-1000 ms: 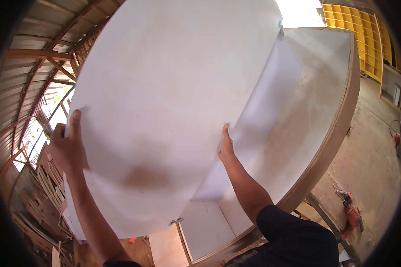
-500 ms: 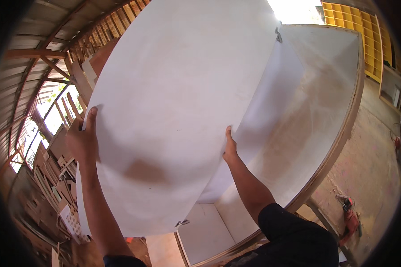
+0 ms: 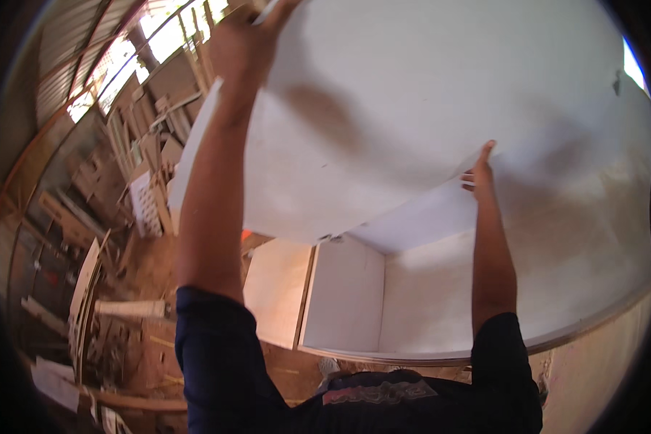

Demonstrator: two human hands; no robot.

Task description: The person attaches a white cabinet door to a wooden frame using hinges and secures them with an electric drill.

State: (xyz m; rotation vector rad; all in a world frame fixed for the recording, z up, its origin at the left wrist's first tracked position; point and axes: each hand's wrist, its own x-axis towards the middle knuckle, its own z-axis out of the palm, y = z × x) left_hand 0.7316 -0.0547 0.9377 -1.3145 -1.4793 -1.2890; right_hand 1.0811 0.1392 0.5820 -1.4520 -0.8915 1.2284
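Note:
A large white cabinet door [image 3: 405, 79] stands swung out from a long cabinet box [image 3: 441, 296] with a pale interior. Metal hinges show at the door's near end [image 3: 330, 237] and far end [image 3: 616, 83]. My left hand [image 3: 244, 50] is closed over the door's outer edge at the upper left, its thumb toward the white face; its top is cut off by the picture. At the hinge-side edge, my right hand [image 3: 479, 173] has its thumb up and its fingers curled below the edge, the door's border between them. Brown smudges and hand shadows mark the panel.
A light wooden side panel [image 3: 278, 282] adjoins the cabinet's near end. Wood offcuts [image 3: 141, 137] lean along the left wall, beside a perforated white board [image 3: 146, 202]. More scraps and a wooden bar [image 3: 130, 309] lie over the brown floor at the lower left.
My view has swung left and down, showing more of the floor and offcuts. Both hands and the door now appear higher and farther right; both hands stay on the door.

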